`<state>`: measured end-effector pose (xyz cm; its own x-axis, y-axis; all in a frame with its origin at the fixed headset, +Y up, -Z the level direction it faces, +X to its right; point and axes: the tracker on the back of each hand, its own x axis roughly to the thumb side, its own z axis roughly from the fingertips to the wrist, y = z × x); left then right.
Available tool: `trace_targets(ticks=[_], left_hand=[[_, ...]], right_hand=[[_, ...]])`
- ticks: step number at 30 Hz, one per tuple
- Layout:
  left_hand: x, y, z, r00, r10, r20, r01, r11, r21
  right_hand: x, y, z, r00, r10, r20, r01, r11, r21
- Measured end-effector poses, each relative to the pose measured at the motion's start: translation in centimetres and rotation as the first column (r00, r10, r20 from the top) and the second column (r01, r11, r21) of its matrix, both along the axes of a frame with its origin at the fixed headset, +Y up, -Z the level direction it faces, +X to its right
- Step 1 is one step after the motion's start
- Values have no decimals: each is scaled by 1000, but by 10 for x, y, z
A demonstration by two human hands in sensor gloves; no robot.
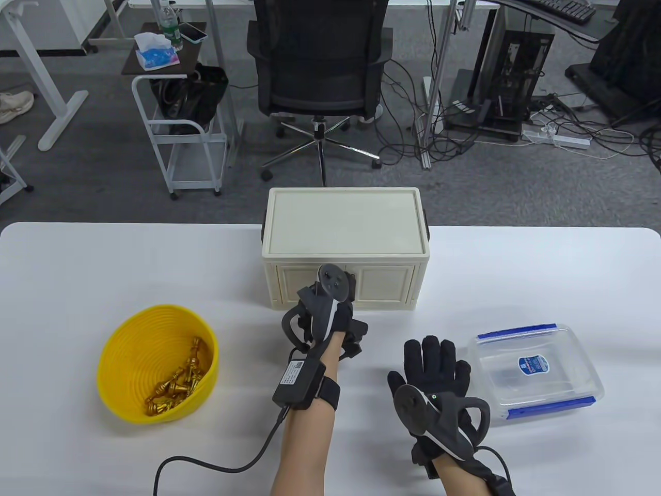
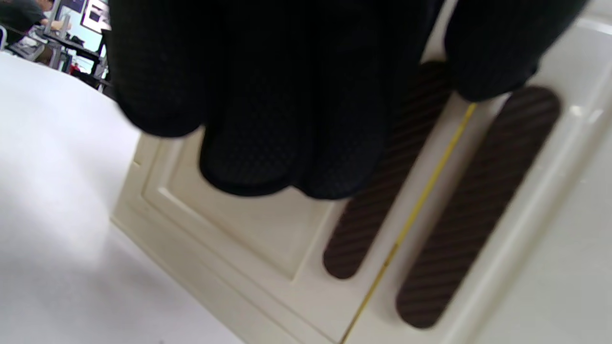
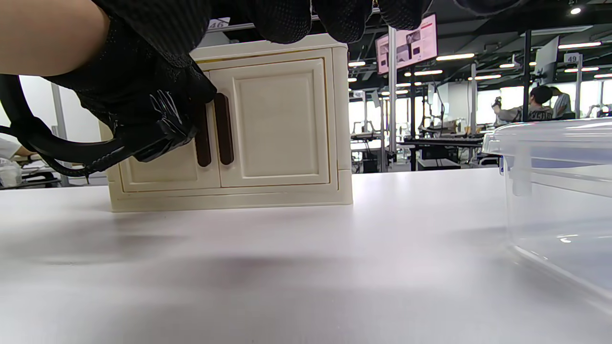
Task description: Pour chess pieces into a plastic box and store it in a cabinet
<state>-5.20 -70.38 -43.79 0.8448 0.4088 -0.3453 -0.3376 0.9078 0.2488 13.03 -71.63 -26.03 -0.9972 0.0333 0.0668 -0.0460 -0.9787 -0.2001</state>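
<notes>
Left hand [image 1: 330, 323] up at the front of the cream cabinet [image 1: 345, 222], at the two dark door handles [image 2: 478, 205] in the middle; fingers [image 2: 248, 143] hang right in front of the left door panel and the left handle in the left wrist view, thumb tip over the top of the handle pair. Contact with a handle not clear, grip state cannot tell. Doors closed, thin gold seam [image 2: 420, 210] between them. Right hand [image 1: 439, 385] flat on the white counter [image 1: 103, 268], fingers spread and straight, nothing held, just left of the clear plastic box [image 1: 537, 372]; touching the box rim or only close, cannot tell. Box sits at the right side of the counter, open top, blue clips on front and back edges, blue label inside on the bottom, no pieces in it. Gold chess pieces [image 1: 178, 385] piled in the yellow ribbed bowl [image 1: 155, 361] at the left of the counter, well apart from the box. Cabinet at the far middle edge of the counter, between bowl and box. Right wrist view: cabinet front [image 3: 277, 129] upright, left hand [image 3: 143, 95] at the handles, box wall [image 3: 559, 191] at the right edge. Black cable [image 1: 217, 460] from left wrist across the counter. Office chair [image 1: 320, 67] and white cart [image 1: 181, 129] on the floor behind.
</notes>
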Motion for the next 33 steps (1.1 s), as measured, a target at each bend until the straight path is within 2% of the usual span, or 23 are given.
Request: trace_targets(ticks=[6, 10, 18, 23, 33], left_hand=[[-3, 2, 2, 999, -12, 52, 13, 1000, -8], [-8, 5, 11, 993, -30, 115, 34, 999, -37], [-44, 5, 54, 968, -7, 252, 23, 998, -61], [-74, 1, 75, 964, 80, 252, -56, 994, -99], [-114, -5, 85, 933, 321, 165, -281, 932, -230]], right_hand=[[-1, 0, 0, 1000, 8, -7, -8, 1000, -5], [0, 0, 0, 1000, 8, -3, -8, 1000, -8], [0, -1, -1, 1000, 7, -3, -7, 1000, -8], [-2, -2, 0, 1000, 19, -9, -19, 1000, -14], [-6, -3, 0, 1000, 24, -20, -25, 999, -23]])
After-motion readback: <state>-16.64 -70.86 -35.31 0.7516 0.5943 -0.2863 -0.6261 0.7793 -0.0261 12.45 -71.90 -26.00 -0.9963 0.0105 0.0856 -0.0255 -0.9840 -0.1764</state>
